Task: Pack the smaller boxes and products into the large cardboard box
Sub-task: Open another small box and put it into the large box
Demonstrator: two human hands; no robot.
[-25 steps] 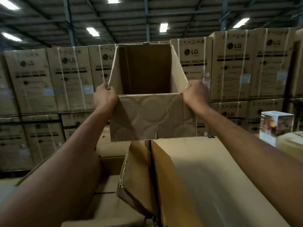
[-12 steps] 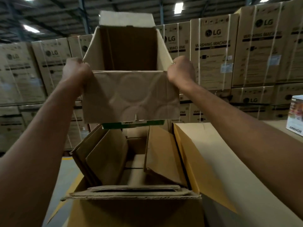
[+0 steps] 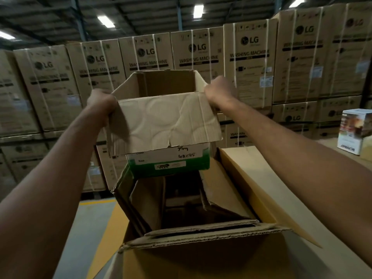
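An open green-and-white carton (image 3: 169,165) is held up by its side flaps, each gripped in curled fingers by the left hand (image 3: 101,106) and the right hand (image 3: 218,91). Directly below the hands, the large cardboard box (image 3: 201,236) stands open. A printed product box (image 3: 354,131) is seen to the right of the right hand, and LG washing-machine cartons (image 3: 249,63) are stacked beyond both hands.

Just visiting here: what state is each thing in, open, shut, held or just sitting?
Small green-and-white cardboard box: top open, held up over the large box.
Large brown cardboard box: open, flaps spread, cardboard pieces inside.
Left hand: grips the small box's left edge.
Right hand: grips its right edge.
White printed product box: closed, upright, far right.
Stacked brown washing machine cartons: closed, strapped.
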